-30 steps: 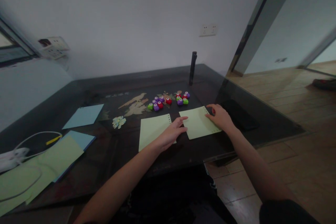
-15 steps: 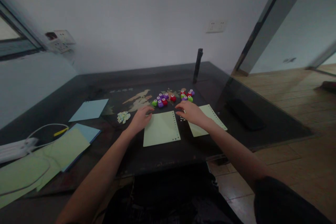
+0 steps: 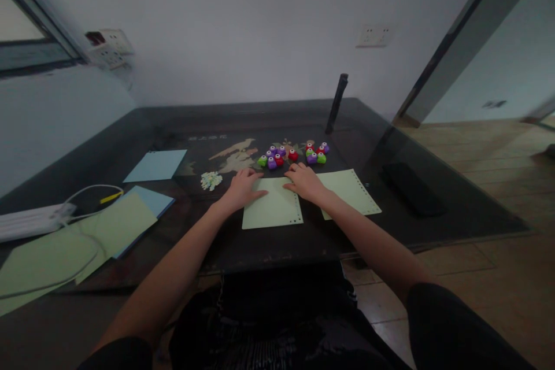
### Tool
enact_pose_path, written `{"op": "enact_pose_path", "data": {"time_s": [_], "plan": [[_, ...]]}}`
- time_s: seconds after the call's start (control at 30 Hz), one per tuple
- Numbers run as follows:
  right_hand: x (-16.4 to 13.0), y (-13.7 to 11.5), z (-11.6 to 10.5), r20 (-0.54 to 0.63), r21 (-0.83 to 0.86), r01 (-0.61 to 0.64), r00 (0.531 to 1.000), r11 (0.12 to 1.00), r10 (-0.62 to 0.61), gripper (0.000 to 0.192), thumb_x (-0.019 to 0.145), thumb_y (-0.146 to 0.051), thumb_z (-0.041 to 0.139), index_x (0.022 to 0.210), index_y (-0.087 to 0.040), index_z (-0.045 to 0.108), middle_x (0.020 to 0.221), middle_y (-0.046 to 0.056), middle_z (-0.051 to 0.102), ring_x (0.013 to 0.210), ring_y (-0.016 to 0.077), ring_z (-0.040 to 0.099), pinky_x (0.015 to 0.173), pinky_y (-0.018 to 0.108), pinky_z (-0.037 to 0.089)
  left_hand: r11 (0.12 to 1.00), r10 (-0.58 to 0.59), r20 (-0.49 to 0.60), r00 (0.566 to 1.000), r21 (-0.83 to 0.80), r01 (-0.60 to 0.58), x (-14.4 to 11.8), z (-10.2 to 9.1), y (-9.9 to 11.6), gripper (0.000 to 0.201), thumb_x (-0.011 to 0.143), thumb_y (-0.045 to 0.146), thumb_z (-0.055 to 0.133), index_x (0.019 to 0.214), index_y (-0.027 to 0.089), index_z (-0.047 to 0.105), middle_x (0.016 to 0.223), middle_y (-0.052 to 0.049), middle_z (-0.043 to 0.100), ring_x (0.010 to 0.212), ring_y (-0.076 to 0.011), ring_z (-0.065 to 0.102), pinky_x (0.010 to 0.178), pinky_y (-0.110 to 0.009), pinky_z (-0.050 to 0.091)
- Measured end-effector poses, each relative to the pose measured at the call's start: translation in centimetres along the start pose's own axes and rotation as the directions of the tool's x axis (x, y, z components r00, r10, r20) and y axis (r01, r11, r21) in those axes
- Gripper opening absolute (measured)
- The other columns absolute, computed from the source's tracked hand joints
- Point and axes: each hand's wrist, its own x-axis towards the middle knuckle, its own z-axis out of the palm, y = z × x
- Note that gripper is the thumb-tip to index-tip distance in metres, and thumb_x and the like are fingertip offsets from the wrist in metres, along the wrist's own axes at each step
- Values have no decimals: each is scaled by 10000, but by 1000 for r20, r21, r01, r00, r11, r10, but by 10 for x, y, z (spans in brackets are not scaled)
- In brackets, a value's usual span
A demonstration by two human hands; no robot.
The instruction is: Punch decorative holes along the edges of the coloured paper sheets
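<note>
Left hand: yours lay unclenched — thumb over the pale-green sheet.
Right hand: yours covered its upper right corner — thumb and fingers parted.

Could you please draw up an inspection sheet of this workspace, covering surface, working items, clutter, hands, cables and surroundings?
Surface: dark table with a bird-and-flower design.
Working items: pale green sheet under both hands; second green sheet to its right, partly hidden by the forearm.
Clutter: coloured eye-like toys in two groups; small pale pieces piled left; blue sheet; flat black object, identity unclear.
Hands: left hand at the pale green sheet's upper left, right hand at its upper right; fingers spread.
Cables: white cable near a white power strip.
Surroundings: white wall with sockets; tiled floor.
</note>
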Motion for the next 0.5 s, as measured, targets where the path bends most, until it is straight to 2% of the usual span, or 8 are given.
{"op": "enact_pose_path", "data": {"time_s": [0.17, 0.37, 0.5], "plan": [[-4, -6, -2, -15, 10, 3, 1000, 1000, -3, 283, 857, -316, 581, 1084, -166, 658, 1102, 129, 593, 1053, 281, 496, 798, 363, 413, 999, 13, -21, 1000, 53, -12, -3, -3, 5, 483, 741, 428, 649, 1166, 201, 615, 1127, -132, 520, 1082, -319, 440, 941, -438, 350], [-3, -5, 2, -36, 42, -24, 999, 999, 26, 342, 855, -325, 589, 1141, -141, 626, 1124, 138, 584, 1074, 275, 483, 849, 356, 398, 999, 44, -65, 997, 17, -43, -4, -3, 8, 453, 711, 376, 689, 1119, 196, 606, 1137, -125, 515, 1108, -326, 433, 970, -469, 334], [-2, -3, 6, -66, 63, -17, 998, 998, 22, 320, 838, -321, 613, 1104, -144, 634, 1097, 130, 593, 1048, 257, 494, 857, 346, 403, 997, 73, -101, 992, 35, -69, -2, -1, 8, 428, 685, 314, 719, 1073, 199, 580, 1101, -101, 539, 1086, -298, 464, 939, -451, 384]]}}
